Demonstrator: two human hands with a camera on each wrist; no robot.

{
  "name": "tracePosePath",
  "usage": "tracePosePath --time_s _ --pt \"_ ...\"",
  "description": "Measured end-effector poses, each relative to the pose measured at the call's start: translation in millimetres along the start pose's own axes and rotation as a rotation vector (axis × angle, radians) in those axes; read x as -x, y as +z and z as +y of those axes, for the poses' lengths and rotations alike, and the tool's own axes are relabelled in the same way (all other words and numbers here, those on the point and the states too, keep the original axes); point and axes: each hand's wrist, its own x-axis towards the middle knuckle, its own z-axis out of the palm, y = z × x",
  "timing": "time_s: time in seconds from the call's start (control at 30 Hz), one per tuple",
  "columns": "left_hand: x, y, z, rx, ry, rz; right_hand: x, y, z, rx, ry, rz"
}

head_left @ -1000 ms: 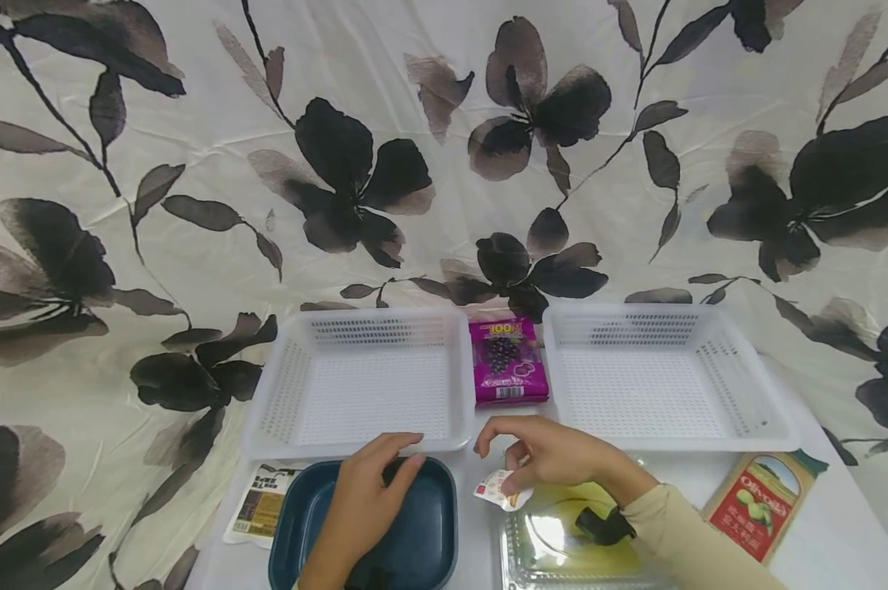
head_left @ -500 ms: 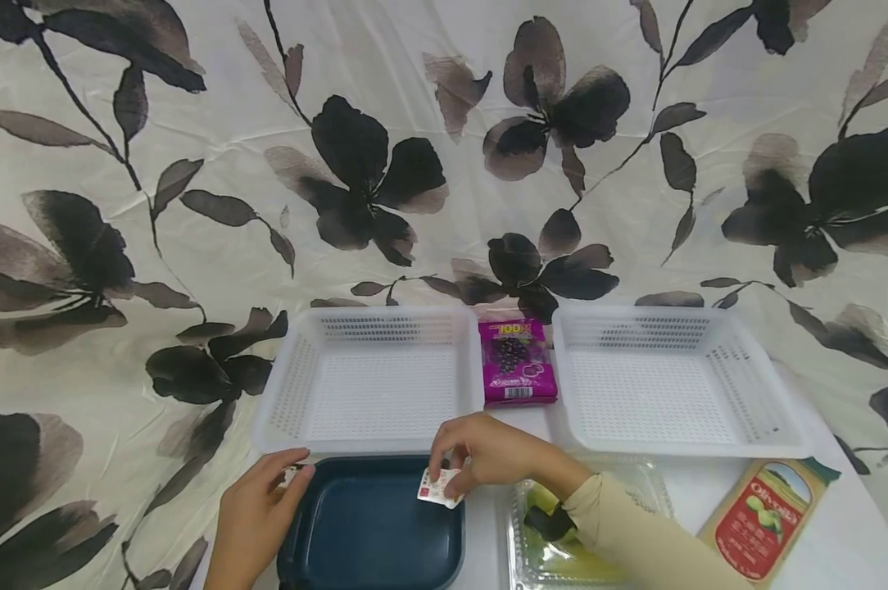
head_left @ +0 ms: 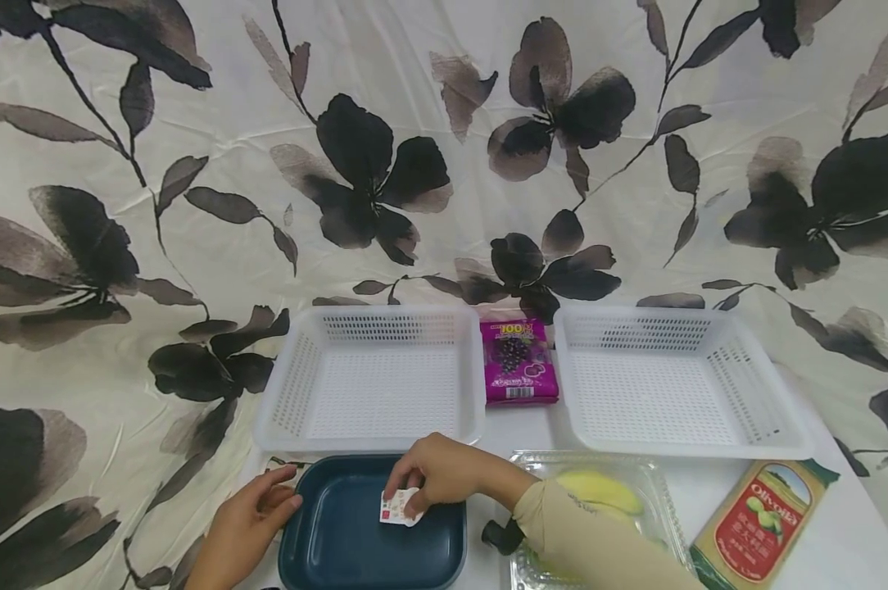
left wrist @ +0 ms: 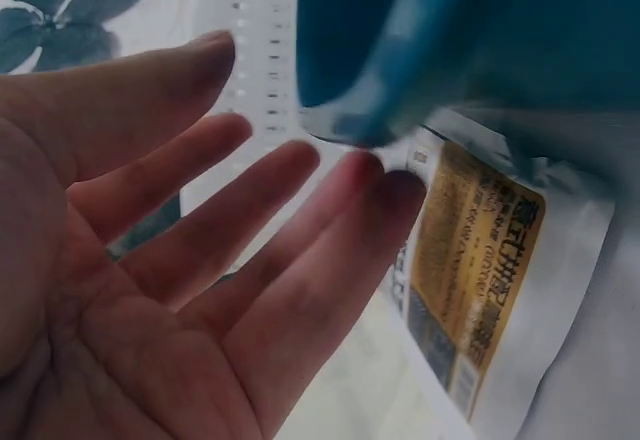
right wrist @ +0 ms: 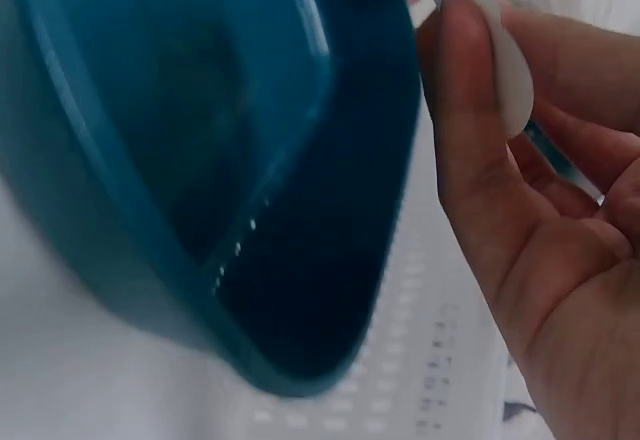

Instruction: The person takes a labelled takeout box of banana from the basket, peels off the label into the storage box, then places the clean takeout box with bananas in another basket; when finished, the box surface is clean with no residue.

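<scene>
A deep blue rectangular dish (head_left: 341, 557) stands at the front, left of the middle. Over its inside, my right hand (head_left: 444, 471) pinches a small white packet (head_left: 395, 509) with red and dark print. From the right wrist view, the packet (right wrist: 515, 80) shows as a thin white edge between thumb and fingers. My left hand (head_left: 241, 524) is at the dish's left side, fingers relaxed and holding nothing; whether it touches the rim I cannot tell. Close to those fingers in the left wrist view lies a white pouch with a brown label (left wrist: 475, 250), partly hidden by the dish.
Two white perforated baskets, left (head_left: 370, 447) and right (head_left: 687, 447), stand at the back. A purple grape candy bag (head_left: 519, 365) lies between them. At front right are a clear plastic box (head_left: 668, 508) with yellow and green fruit inside and an Olivoilà packet (head_left: 764, 520).
My right hand has carried the small packet left, from above the clear box to over the blue dish. My left hand has moved from above the dish to its left side.
</scene>
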Motion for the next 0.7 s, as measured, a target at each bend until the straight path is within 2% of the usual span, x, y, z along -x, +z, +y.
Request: tracePosePath --time_s 0.13,0.27,0.47,0.7 --pt "-5.4 3.3 -6.6 0.056 0.013 -0.047 -15.6 10.2 -2.0 0.057 -0.014 0.0" --pt "-9.0 5.7 -9.4 0.109 -0.005 -0.076 -29.6 20.8 -3.2 0.105 -0.009 -0.008" --pt "-11.1 7.1 -11.6 0.158 -0.01 -0.084 -46.8 35.0 -2.9 0.174 0.056 -0.005" --pt "-12.2 7.8 -13.3 0.204 -0.021 -0.092 -60.4 47.8 -2.7 0.239 0.027 -0.019"
